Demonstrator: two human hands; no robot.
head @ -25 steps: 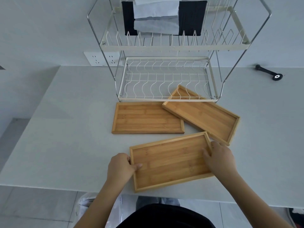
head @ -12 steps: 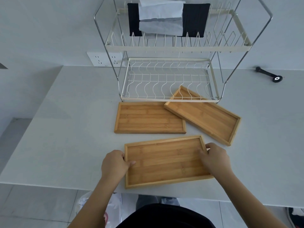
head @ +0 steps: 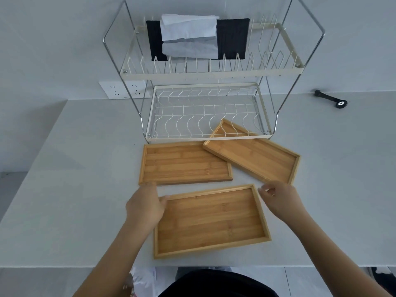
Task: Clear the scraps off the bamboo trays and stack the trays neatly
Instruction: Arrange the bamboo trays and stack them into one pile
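The nearest bamboo tray lies flat at the table's front edge, bare surface open on both sides. The left hand rests at its left rim with its thumb over the far-left corner, while the right hand hovers off the far-right corner, fingers loosely spread and empty. Beyond, two more trays lie apart from it, the right one angled with a corner under the wire dish rack.

Tan striped bamboo trays, white rack.

Single head view, looking steeply down, close over table.
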